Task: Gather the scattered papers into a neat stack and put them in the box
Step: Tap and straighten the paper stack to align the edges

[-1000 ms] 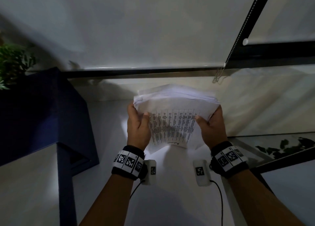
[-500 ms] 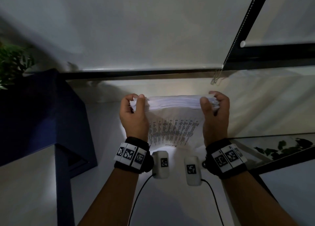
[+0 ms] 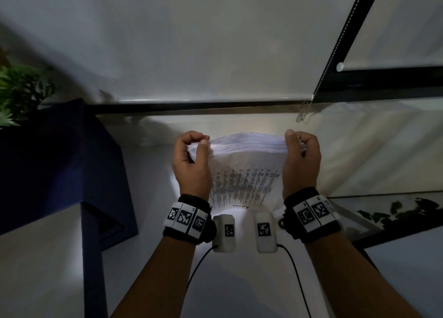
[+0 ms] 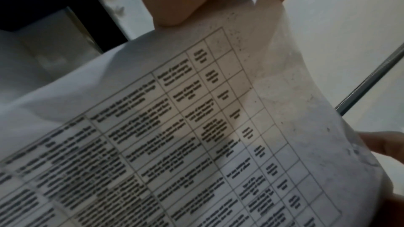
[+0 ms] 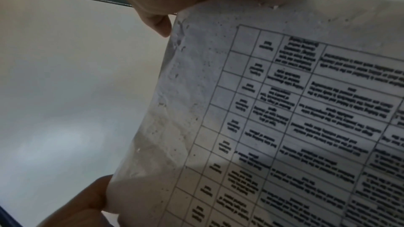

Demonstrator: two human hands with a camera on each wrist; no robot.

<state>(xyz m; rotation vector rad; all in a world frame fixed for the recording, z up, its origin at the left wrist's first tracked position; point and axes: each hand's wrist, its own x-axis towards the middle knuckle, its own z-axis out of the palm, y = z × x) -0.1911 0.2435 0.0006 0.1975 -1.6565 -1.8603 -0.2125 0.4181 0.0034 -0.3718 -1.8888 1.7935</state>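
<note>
— Above the white tabletop [image 3: 227,281], what is that between the hands?

— A stack of papers [image 3: 247,159], stood nearly on edge in front of the person, lower edge down toward the table. The sheet facing them carries a printed table of small text; the print itself is too blurred to read.

— And the grip?

— Left hand [image 3: 191,166] curls around the stack's left side, thumb tip pressed on the near face, fingers hooked over the top corner. Right hand [image 3: 300,164] mirrors it on the right side, thumb up against the near sheet, fingers closed behind. Both hands are clamped on the papers; neither is slack.

— The box?

— A dark blue box [image 3: 60,164] stands well to the left on the table, apart from the stack. A green plant [image 3: 16,95] shows behind it.

— Anything else in view?

— A roller blind [image 3: 215,42] hangs behind, its bead chain [image 3: 304,112] dangling beyond the right hand. Marker bands and small cabled camera units sit at both wrists.
</note>
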